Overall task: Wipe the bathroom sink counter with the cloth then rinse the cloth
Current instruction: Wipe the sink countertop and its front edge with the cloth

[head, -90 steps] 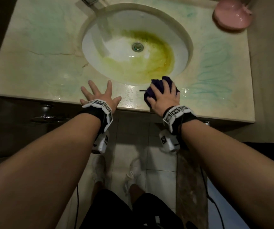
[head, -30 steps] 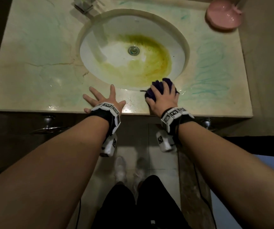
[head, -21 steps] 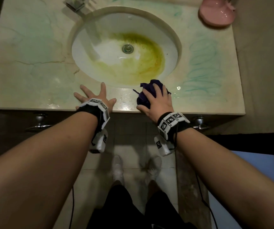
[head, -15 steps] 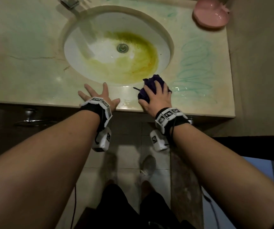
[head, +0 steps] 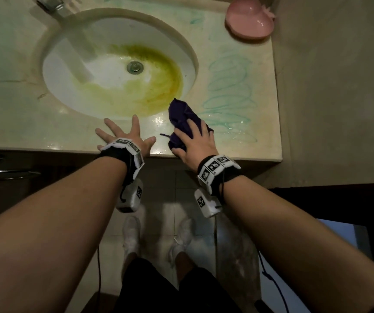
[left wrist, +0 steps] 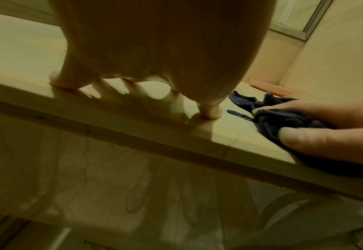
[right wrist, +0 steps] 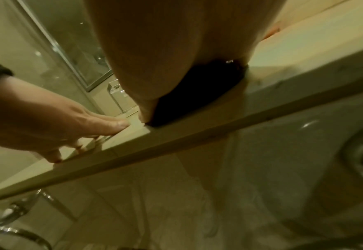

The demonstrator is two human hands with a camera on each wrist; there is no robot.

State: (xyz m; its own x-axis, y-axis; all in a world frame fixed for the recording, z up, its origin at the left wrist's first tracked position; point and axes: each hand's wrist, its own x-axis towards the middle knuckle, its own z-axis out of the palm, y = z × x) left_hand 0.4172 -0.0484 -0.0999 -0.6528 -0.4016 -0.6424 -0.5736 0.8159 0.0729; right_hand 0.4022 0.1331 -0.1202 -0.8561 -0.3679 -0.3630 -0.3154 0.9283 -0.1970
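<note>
- The cloth point(head: 182, 123), dark purple and bunched, lies on the front strip of the counter point(head: 46, 123), between the counter's front edge and the near-right rim of the sink point(head: 118, 71).
- The right hand point(head: 196, 143) lies on top of the cloth with fingers spread over it; in the left wrist view the thumb and a finger pinch a fold of the fabric at the counter edge.
- A loose thread of the cloth trails left on the stone, toward the left hand point(head: 126, 137).
- The left hand rests flat on the counter just left of the cloth, fingers straight and splayed, holding nothing; hand and cloth are apart.
- Both wrists carry white marker bands with a small white box hanging below.
- The counter surface around the hands shines wet.
- Green scribble marks point(head: 229, 96) cover the stone to the right of the sink, their near end just beside the cloth.
- The white basin carries a broad yellow-green stain point(head: 156, 89) around and to the right of the drain point(head: 135, 67).
- A metal tap point(head: 52, 6) stands at the far left of the basin.
- A pink dish point(head: 249, 19) sits at the far right corner of the counter.
</note>
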